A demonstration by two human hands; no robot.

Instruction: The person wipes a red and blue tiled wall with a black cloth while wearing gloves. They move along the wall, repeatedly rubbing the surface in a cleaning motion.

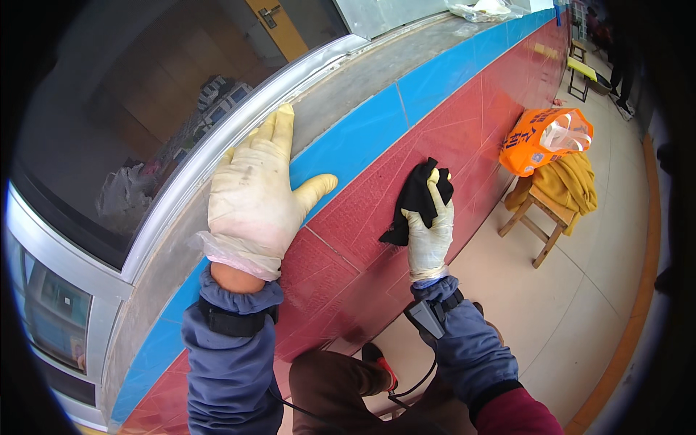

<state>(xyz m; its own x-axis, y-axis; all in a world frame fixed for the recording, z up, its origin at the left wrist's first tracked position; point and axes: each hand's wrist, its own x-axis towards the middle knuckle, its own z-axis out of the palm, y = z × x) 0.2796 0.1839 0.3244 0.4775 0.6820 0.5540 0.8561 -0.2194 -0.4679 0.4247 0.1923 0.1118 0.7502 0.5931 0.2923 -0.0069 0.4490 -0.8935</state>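
Observation:
My left hand [255, 190], in a pale latex glove, lies flat with fingers spread on the grey window sill [348, 92], its thumb over the blue tile band [353, 141]. It holds nothing. In my right hand [432, 234], gloved the same way, is a black cloth [421, 190] pressed against the red tiled wall [348, 223] below the band. Wet-looking streaks mark the red tiles around the cloth. Both wrists wear straps over blue sleeves.
A wooden stool [552, 212] bears a mustard garment [576, 185] and an orange bag [544, 138] with writing. Farther along the corridor are a yellow-topped stool [582, 68] and a person's legs [622, 70]. A plastic bag [486, 10] lies on the far sill. The window frame [217, 141] borders the sill.

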